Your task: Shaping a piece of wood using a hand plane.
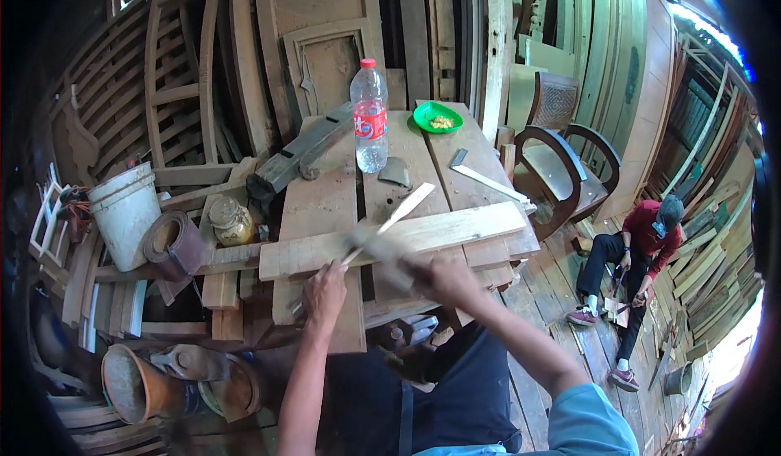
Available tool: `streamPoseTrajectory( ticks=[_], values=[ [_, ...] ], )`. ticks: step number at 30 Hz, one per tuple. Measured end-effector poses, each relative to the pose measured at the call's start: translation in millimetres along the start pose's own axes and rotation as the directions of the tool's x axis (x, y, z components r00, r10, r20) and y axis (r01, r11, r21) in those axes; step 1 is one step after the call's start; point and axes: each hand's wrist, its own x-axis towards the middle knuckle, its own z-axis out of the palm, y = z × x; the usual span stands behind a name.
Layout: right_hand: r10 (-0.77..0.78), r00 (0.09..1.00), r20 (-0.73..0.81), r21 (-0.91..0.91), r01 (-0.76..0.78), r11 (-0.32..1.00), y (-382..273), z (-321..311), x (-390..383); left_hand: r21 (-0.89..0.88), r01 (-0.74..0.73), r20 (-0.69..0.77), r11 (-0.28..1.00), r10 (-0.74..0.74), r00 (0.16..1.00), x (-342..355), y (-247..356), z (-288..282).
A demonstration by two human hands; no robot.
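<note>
My left hand [325, 295] is closed round the thin handle end of a pale wooden spatula [409, 201], which slants up and away to the right over a light plank [460, 226]. In my right hand [452, 282] is a tool [381, 251] with a dark grip, smeared by motion so its exact kind cannot be made out. The tool's broad grey end crosses the spatula's handle close to my left fingers. Beneath both hands, the plank lies across the wooden workbench [321, 212].
A water bottle [370, 122], green dish [438, 117], try square [488, 181] and dark timber block [301, 153] are on the bench. Left are a white bucket [126, 212], a jar [232, 218] and a sandpaper roll [173, 244]. A person [643, 253] sits right, near a chair [561, 159].
</note>
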Motion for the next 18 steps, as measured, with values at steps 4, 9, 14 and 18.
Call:
streamPoseTrajectory(
  ticks=[4, 9, 14, 18],
  values=[
    [0.169, 0.98, -0.102, 0.043, -0.165, 0.985, 19.7, 2.6, 21.9, 0.022, -0.02, -0.008, 1.0, 0.02, 1.0, 0.0, 7.1, -0.5],
    [-0.015, 0.998, 0.055, -0.043, 0.018, 0.999, -7.5, 2.4, -3.2, 0.034, -0.059, -0.022, 0.998, 0.06, 0.998, -0.5, -4.7, 4.0],
    [0.336, 0.94, 0.057, 0.288, -0.338, 0.896, 19.1, -14.3, 15.1, 0.008, -0.061, -0.04, 0.998, 0.061, 0.997, -0.3, 5.7, 1.9],
    [0.07, 0.992, 0.109, 0.001, -0.071, 0.997, 4.6, -13.7, 1.2, -0.029, -0.043, -0.009, 0.999, 0.043, 0.999, 0.0, -0.4, 0.8]
  ],
)
